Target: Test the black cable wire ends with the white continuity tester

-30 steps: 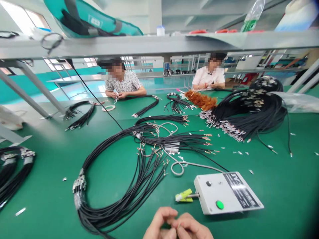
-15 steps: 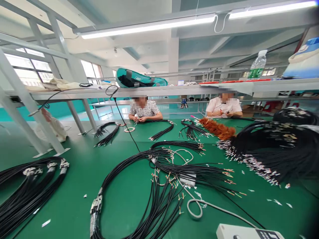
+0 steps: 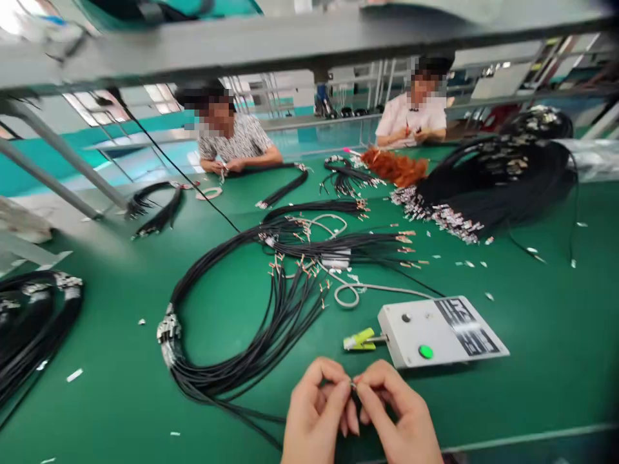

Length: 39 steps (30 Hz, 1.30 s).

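Note:
At the front edge of the green table, my left hand (image 3: pixel 322 409) and my right hand (image 3: pixel 394 409) meet fingertip to fingertip. Both are pinched on a tiny piece between them, too small to identify. Black cables run from a large looped bundle (image 3: pixel 251 361) toward my left hand, where they pass out of sight. Just beyond my hands sits a white box (image 3: pixel 416 325) with a green button and a yellow-green clip (image 3: pixel 360 339) on its left side.
More black cable bundles lie at the far left (image 3: pixel 53 322) and in a big pile at the right (image 3: pixel 503 174). An orange fluffy duster (image 3: pixel 394 166) lies near that pile. Two people sit across the table, under a grey shelf (image 3: pixel 271 48). White scraps are scattered about.
The view has tilted down and shifted, so the table sits higher in the frame. Both my hands have come into view, and the whole white box now shows.

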Each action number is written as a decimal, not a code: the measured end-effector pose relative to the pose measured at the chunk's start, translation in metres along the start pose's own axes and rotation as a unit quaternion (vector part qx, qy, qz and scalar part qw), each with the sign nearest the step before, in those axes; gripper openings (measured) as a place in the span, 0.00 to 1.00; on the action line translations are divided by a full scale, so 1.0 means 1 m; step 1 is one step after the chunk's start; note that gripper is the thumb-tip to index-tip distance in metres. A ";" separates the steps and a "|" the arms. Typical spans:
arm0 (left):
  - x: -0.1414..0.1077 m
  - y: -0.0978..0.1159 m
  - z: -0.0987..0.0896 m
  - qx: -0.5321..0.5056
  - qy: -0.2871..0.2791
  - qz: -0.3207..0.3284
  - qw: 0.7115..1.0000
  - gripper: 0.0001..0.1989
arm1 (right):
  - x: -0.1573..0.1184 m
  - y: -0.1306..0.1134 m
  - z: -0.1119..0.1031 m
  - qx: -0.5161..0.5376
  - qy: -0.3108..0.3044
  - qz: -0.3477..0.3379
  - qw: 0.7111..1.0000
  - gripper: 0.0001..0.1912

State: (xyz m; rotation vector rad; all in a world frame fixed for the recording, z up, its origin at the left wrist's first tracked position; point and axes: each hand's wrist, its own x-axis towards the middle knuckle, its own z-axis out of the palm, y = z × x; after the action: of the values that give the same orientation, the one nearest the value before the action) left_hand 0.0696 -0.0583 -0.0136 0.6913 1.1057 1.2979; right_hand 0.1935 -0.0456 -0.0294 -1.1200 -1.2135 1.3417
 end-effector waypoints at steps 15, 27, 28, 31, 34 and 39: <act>0.002 0.015 0.009 0.087 -0.050 0.002 0.995 0.08 | 0.004 -0.014 0.002 0.085 -0.049 0.110 0.989 0.19; -0.002 0.006 0.001 0.287 -0.002 0.172 0.942 0.07 | 0.003 -0.013 -0.008 -0.165 -0.034 -0.081 0.982 0.11; -0.001 0.006 0.001 0.283 0.003 0.157 0.946 0.07 | 0.003 -0.013 -0.011 -0.186 -0.033 -0.101 0.977 0.11; 0.003 0.009 -0.001 0.225 0.017 0.058 0.972 0.09 | 0.001 -0.016 -0.019 -0.273 -0.008 -0.187 0.944 0.08; 0.009 0.012 -0.002 0.180 0.009 -0.007 0.984 0.13 | 0.003 -0.025 -0.024 -0.401 0.031 -0.284 0.870 0.09; 0.010 0.016 -0.005 0.254 -0.050 0.054 0.964 0.10 | 0.018 -0.039 -0.023 -0.522 -0.078 -0.353 0.773 0.11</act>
State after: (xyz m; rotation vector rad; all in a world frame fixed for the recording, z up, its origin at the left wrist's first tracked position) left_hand 0.0579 -0.0468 -0.0038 1.2000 1.3463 1.0575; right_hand 0.2169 -0.0241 0.0074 -1.0407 -2.3286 0.0819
